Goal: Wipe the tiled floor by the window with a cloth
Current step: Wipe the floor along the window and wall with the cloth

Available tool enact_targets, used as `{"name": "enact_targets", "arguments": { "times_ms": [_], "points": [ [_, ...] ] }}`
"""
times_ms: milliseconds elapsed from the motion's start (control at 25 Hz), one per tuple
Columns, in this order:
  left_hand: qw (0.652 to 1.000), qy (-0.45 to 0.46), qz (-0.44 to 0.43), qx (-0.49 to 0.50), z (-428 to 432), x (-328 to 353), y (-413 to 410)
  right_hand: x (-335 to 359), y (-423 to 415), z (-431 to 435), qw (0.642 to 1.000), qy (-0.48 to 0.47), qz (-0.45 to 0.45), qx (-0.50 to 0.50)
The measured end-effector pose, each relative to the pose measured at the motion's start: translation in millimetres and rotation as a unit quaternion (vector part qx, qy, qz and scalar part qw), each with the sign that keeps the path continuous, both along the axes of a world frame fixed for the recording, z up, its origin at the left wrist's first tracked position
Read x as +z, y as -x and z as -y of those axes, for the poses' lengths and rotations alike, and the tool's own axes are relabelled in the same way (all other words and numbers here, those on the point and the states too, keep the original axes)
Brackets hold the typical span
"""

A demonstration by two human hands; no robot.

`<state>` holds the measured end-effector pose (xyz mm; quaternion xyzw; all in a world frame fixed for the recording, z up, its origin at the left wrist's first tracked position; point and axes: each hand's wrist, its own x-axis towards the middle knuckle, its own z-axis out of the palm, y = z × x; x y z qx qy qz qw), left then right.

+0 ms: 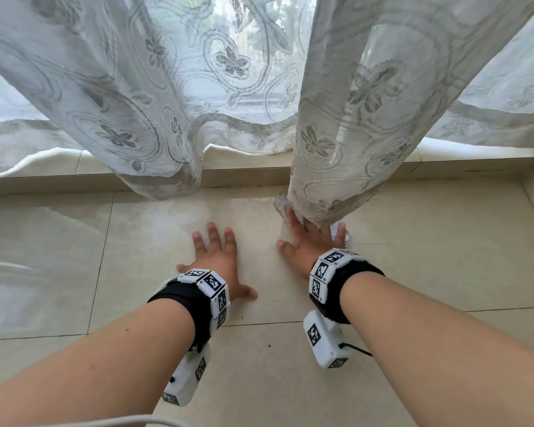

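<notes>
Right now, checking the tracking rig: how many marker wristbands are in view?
2: one wristband at the left hand, the other at the right hand. None looks hidden.

Home room: lace curtains [228,87] (floral), glossy tiled floor [429,257], window sill [244,172].

Under my right hand [309,245] the cloth [281,208] looks like thin, crinkled white fabric, matt against the tiled floor [167,229], which is smooth, glossy beige with a pale smeary sheen ahead of my left hand [219,260]. Over my right fingertips the curtain [352,134] is sheer lace with embroidered flowers. Behind both palms the wristbands [179,298] are matt black fabric carrying smooth white plastic blocks.
</notes>
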<state>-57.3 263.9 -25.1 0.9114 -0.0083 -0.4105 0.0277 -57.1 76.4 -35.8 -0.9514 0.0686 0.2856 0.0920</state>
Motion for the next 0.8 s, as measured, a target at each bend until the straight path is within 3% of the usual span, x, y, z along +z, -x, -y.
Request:
{"name": "enact_targets", "arguments": {
  "times_ms": [480,800],
  "points": [
    [1.0,-0.003,-0.001,-0.006,5,3,-6,-2,9,-2,0.997,-0.031,0.014,0.065],
    [1.0,-0.005,-0.003,-0.006,6,2,-6,-4,7,20,0.999,-0.031,0.014,-0.015]
  ]
}}
